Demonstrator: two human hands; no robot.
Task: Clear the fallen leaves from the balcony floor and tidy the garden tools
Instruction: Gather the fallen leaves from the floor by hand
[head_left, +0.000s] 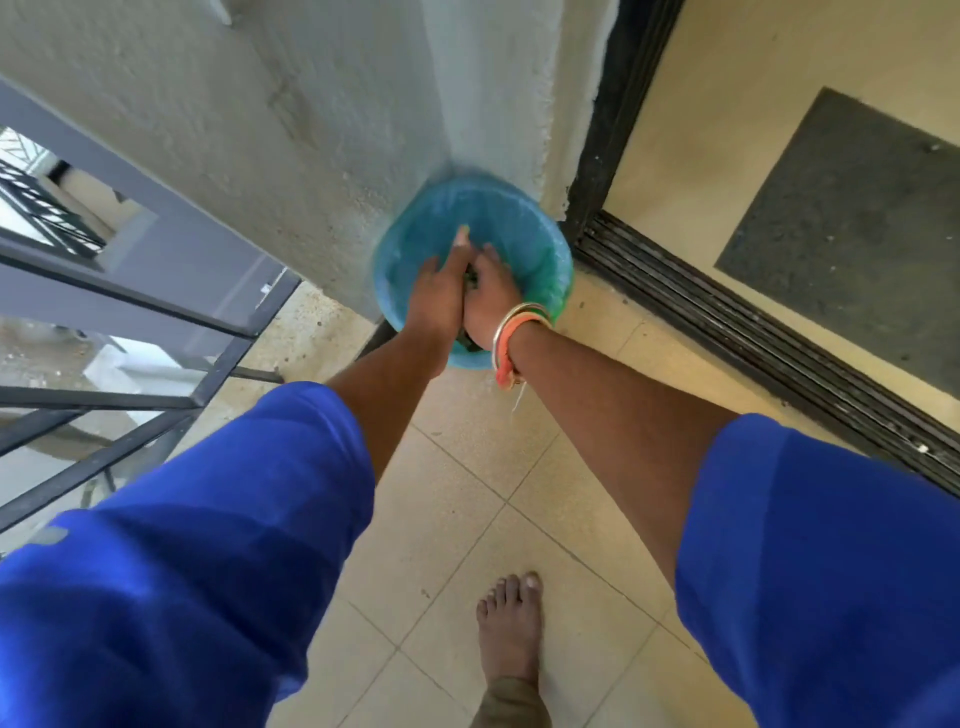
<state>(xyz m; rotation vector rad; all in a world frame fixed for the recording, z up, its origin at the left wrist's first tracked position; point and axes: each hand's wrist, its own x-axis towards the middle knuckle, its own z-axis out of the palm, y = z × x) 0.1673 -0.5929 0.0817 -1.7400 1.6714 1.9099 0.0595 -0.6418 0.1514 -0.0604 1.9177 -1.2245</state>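
Note:
A round bin (524, 228) lined with a blue-green bag stands on the floor in the corner against the wall. Both my hands are over its mouth, palms pressed toward each other. My left hand (439, 296) has its fingers pointing down into the bin. My right hand (491, 299), with bangles at the wrist, lies against it. A small dark clump of leaves (471, 280) shows between the two palms, squeezed by both hands; most of it is hidden. The picture is blurred around the bin.
A rough grey wall (260, 130) rises behind the bin. A black metal railing (156, 364) runs along the left edge. A black sliding-door track (753, 343) and a dark doormat (852, 234) lie to the right. Beige floor tiles (467, 493) and my bare foot (511, 623) are below.

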